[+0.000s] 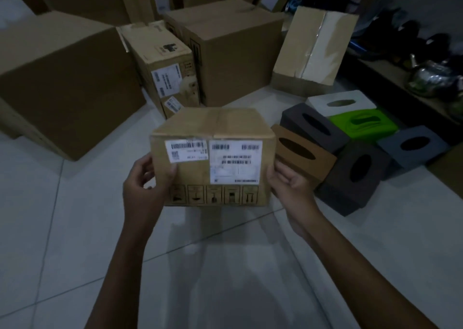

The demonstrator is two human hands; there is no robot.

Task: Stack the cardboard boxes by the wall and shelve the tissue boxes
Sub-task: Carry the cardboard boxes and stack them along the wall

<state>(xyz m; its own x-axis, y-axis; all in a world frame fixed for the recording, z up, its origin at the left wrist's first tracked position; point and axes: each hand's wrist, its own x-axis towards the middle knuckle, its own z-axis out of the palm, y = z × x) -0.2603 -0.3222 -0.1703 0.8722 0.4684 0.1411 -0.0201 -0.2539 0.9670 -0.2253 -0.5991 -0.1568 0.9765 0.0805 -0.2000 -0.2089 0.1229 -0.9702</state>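
A small cardboard box [213,153] with white shipping labels sits in the middle of the view, low over the tiled floor. My left hand [144,183] grips its left side, thumb curled onto the labelled front. My right hand [288,186] holds its right side with curled fingers. Just to the right lie several tissue boxes: a tan one [303,156], a dark brown one [314,127], a white one [342,103], a green one [364,125], a grey one [413,146] and a dark one [355,176].
Larger cardboard boxes stand behind: a big one [62,85] at left, a labelled one [162,68], another [230,50] in the middle and a taped one [313,53] leaning at right. A low shelf [390,78] with a metal kettle [433,78] runs along the right.
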